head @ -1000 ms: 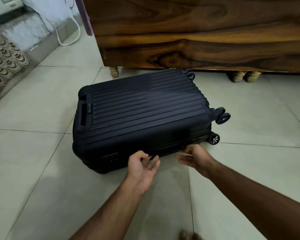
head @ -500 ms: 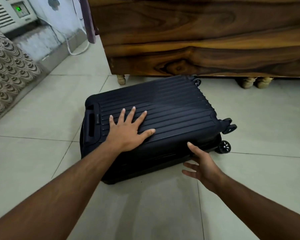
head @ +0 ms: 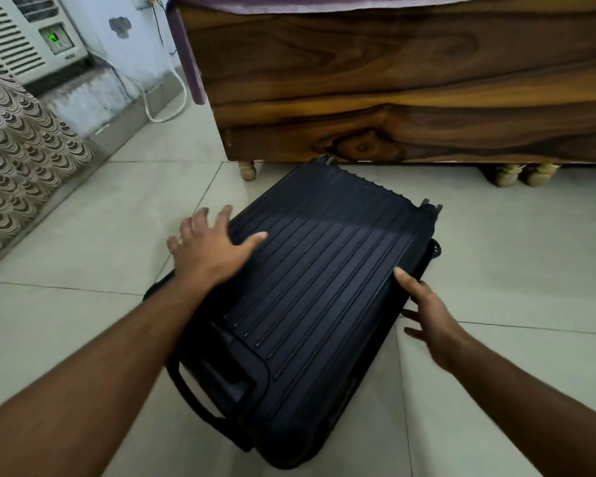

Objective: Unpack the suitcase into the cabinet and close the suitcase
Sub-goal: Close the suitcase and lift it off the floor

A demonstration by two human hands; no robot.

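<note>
We see a dark ribbed suitcase (head: 317, 287) lying flat and closed on the pale tiled floor (head: 516, 256), set at a slant. Its wheeled end points toward the wooden bed frame (head: 393, 98) at the far edge of the floor, and its handle end lies nearest us. One far corner sits just in front of the frame's lower edge, near a small turned leg (head: 247, 169).

Our left hand (head: 210, 251) lies spread on the suitcase's left long edge, toward the far half. The fingers are straight and fanned, reaching out past the edge over the floor, while the thumb lies flat across the ribs of the top shell. It curls round nothing; the palm rests on the shell.

Our right hand (head: 430, 313) is at the right long edge, about midway along. The thumb lies straight up on top of the shell near the rim, and the other fingers are extended down beside the side wall. Whether those lower fingers touch the side we cannot tell. This hand too is spread, not wrapped round anything.

Both forearms reach in from the near corners of the view. At the left stand a patterned cloth (head: 25, 166) and a window air-conditioner (head: 31, 36) with a green display, well apart from the suitcase.
</note>
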